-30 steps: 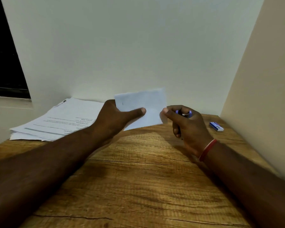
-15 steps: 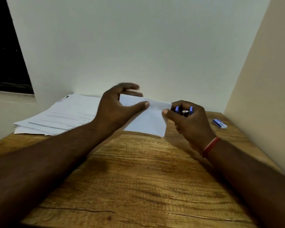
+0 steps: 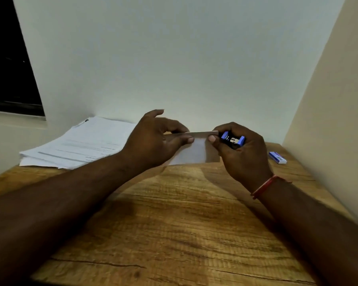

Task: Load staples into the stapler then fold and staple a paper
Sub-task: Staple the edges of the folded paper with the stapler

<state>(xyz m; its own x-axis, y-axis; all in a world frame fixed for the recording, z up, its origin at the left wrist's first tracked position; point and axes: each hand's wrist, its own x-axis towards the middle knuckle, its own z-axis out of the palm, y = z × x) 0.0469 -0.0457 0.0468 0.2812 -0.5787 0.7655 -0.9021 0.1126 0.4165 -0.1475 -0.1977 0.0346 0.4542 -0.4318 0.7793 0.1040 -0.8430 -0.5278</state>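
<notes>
Folded over since earlier, the paper [image 3: 194,154] hangs above the far counter [image 3: 174,223], crease pinched in the left hand [image 3: 153,141]; the right hand [image 3: 244,157], fingers [image 3: 236,127] curled round the stapler [image 3: 233,139], steadies its right end for stapling.

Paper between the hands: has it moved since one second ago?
Yes. The paper stood tall; now its top edge is folded down, lower relative to the staple box, and its right edge lies slightly nearer that box.
</notes>
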